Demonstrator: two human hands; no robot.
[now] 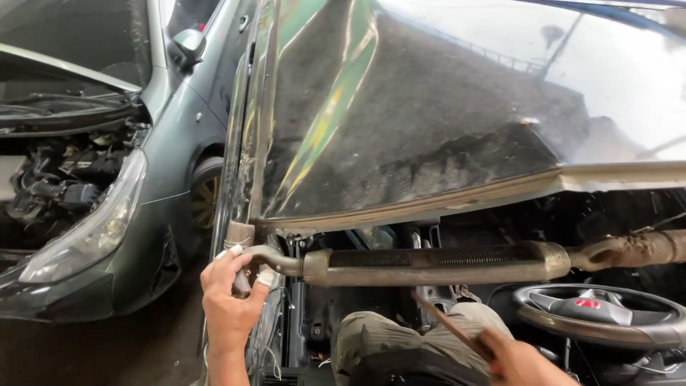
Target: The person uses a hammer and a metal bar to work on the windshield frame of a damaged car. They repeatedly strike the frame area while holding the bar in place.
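While your left hand (230, 297) clenches the rusty exhaust pipe's (429, 263) bent end, your right hand (516, 361) grasps a thin rod (450, 325), the pipe not yet laid down.

Daylight's pretty bright, big blown-out glare on the far right of the car roof (443, 107), deep shadows underneath it, and the near right hand (522, 361) is motion-blurred.

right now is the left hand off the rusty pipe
No, the left hand is wrapped around the bent end of the rusty pipe beside the car's door frame.
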